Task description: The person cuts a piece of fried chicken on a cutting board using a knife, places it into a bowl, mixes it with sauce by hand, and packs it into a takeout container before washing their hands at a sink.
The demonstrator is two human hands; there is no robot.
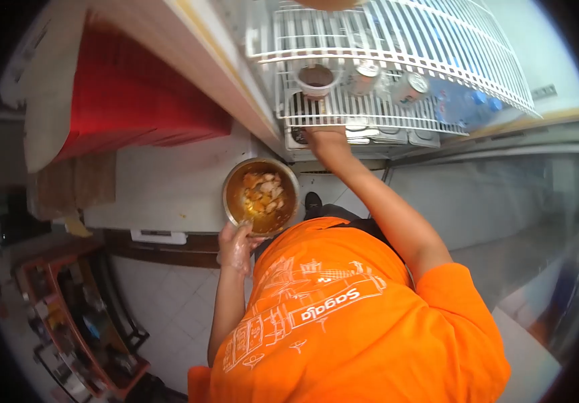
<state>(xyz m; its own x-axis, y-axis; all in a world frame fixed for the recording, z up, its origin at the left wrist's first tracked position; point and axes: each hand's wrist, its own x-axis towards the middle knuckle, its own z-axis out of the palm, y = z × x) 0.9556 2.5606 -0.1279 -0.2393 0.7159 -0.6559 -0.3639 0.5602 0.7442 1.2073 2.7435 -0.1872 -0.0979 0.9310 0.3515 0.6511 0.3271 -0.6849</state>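
Observation:
My left hand (235, 243), in a clear plastic glove, grips the rim of a metal bowl (292, 185) on its near side. Inside the bowl lie pale chunks of food (266, 193), perhaps meat, in an orange-yellow sauce. My right hand (325, 137) reaches in beneath a white wire shelf (397, 121) of a refrigerator. Its fingers are hidden there, close to several flat lidded containers (370, 133), and I cannot see what they touch.
On the wire shelf stand a small dark-filled cup (316, 79), cans (411, 89) and blue-capped bottles (467, 104). To the left are a large red box (141, 94) and a white counter (162, 188). An orange-framed rack (61, 316) stands at the lower left.

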